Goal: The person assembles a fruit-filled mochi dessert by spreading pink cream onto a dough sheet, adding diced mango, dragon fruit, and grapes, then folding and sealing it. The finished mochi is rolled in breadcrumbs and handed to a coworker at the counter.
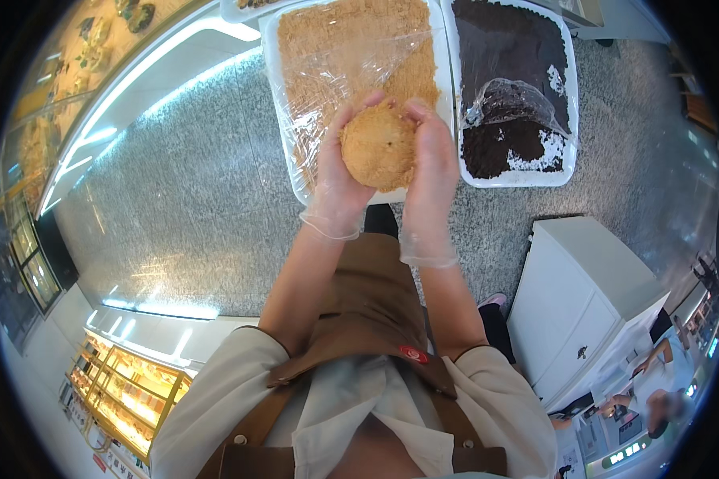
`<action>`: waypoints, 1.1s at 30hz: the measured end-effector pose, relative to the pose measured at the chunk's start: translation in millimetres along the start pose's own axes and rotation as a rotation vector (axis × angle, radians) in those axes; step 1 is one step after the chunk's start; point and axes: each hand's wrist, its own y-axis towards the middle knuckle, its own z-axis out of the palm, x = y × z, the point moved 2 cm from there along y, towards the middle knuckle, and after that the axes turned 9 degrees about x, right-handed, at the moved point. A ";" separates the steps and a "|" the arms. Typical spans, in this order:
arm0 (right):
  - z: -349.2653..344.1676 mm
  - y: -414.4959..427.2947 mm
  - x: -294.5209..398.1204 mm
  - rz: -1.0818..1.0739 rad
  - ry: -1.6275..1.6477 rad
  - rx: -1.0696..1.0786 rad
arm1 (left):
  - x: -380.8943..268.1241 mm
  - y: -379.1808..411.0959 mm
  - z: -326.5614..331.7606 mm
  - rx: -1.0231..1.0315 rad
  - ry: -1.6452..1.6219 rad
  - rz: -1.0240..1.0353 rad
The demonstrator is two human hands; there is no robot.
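Note:
A round ball (378, 146) coated in golden-tan crumbs is cupped between my two hands, with a small dark spot on its top. My left hand (343, 167) wraps its left side and my right hand (432, 158) its right side. Both wear clear disposable gloves that end at the wrist. Beneath and beyond them is a white plastic tray (280, 84) of tan crumbs (359, 36), partly covered by clear plastic film (311, 90). The crumbs nearest the tray's right side are bare.
A second white tray (569, 161) holds dark brown crumbs (509, 36) under partly folded-back film. At the right stands a white cabinet (551, 299). Lit glass display cases (129, 383) line the left. Another person (665, 365) is at the lower right, by a counter.

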 end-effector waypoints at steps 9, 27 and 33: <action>-5.5 -4.7 -41.0 -0.324 -0.491 0.057 | 12.1 7.7 -15.2 -0.093 0.169 0.037; -4.5 -9.2 -16.4 -0.507 -0.540 0.171 | 3.6 2.3 -11.3 0.097 -0.114 -0.102; -3.4 2.3 -42.5 -0.675 -0.746 0.153 | 7.2 11.1 -22.8 -0.118 0.080 -0.073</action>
